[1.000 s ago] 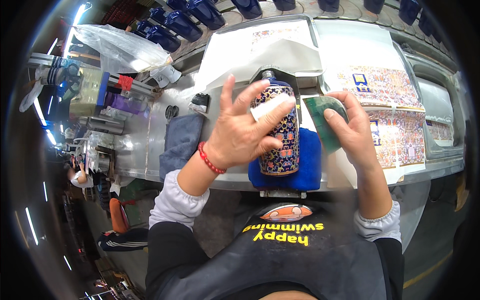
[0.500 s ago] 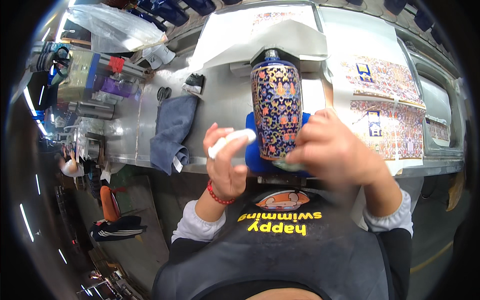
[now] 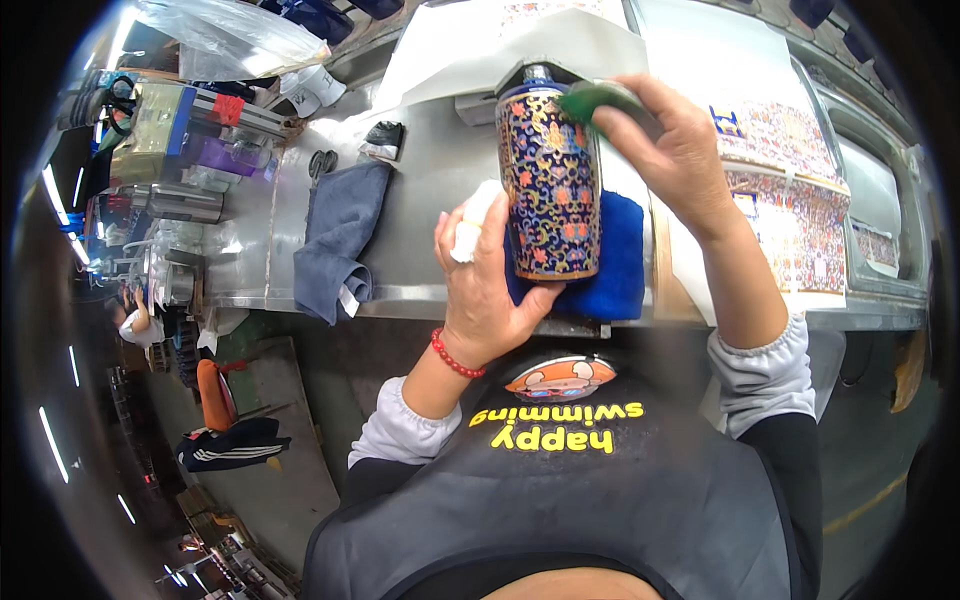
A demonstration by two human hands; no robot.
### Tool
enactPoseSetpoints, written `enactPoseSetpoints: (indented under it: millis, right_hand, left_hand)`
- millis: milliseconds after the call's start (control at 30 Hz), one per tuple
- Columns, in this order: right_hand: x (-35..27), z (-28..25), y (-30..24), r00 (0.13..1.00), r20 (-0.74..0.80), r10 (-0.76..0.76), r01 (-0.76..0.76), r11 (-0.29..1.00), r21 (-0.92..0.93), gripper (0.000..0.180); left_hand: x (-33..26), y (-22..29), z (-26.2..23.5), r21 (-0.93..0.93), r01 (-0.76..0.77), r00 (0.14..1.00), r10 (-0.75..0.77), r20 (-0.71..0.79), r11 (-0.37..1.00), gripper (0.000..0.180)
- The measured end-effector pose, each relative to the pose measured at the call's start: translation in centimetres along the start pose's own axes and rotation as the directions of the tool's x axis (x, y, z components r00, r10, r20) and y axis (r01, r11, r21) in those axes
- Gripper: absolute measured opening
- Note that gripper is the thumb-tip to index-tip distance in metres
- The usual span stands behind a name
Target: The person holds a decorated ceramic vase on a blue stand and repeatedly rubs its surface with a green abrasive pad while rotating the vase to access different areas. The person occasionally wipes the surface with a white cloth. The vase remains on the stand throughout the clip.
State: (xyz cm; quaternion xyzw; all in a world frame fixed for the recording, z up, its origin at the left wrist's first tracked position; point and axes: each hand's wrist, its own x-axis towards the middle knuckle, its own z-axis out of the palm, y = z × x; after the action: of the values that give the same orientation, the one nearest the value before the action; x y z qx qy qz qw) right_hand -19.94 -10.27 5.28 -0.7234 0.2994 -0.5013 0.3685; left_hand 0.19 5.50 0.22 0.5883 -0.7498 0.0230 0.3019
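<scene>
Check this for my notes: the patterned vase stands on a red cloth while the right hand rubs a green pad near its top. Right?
Not quite. The head view shows the vase on a blue cloth, not red. The right hand does press a green pad near its top.

The vase (image 3: 552, 185) looks glossy, glazed and smooth. Under it lies a soft, matt blue cloth (image 3: 612, 262). The workbench (image 3: 420, 190) is dull brushed metal. A grey cloth (image 3: 335, 240) looks matt, and the sheets (image 3: 690, 60) are matt paper.
</scene>
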Motion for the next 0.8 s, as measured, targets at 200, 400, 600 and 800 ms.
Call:
enactPoseSetpoints:
  millis: [200, 400, 600, 800]
  right_hand:
    - [-1.3, 0.0, -0.2, 0.936, 0.343, -0.083, 0.068, 0.996, 0.054, 0.02]
    - [-1.2, -0.3, -2.0, 0.815, 0.294, -0.499, 0.564, 0.8, -0.206, 0.021]
    - [-6.8, -1.8, 3.4, 0.915, 0.08, 0.396, -0.391, 0.818, 0.421, 0.018]
    - [-6.8, -1.5, 3.0, 0.901, 0.064, 0.428, -0.409, 0.792, 0.453, 0.016]
  left_hand:
    - [0.1, -0.1, 0.5, -0.005, 0.062, 0.997, -0.062, 0.037, 0.998, 0.102]
    - [0.0, -0.5, 0.9, -0.114, 0.075, 0.997, -0.073, 0.016, 0.991, 0.102]
    - [2.0, -0.6, -1.4, 0.079, -0.218, 0.976, 0.216, 0.036, 0.973, 0.094]
    - [6.5, -1.9, -3.1, 0.208, -0.444, 0.892, 0.409, 0.19, 0.872, 0.086]
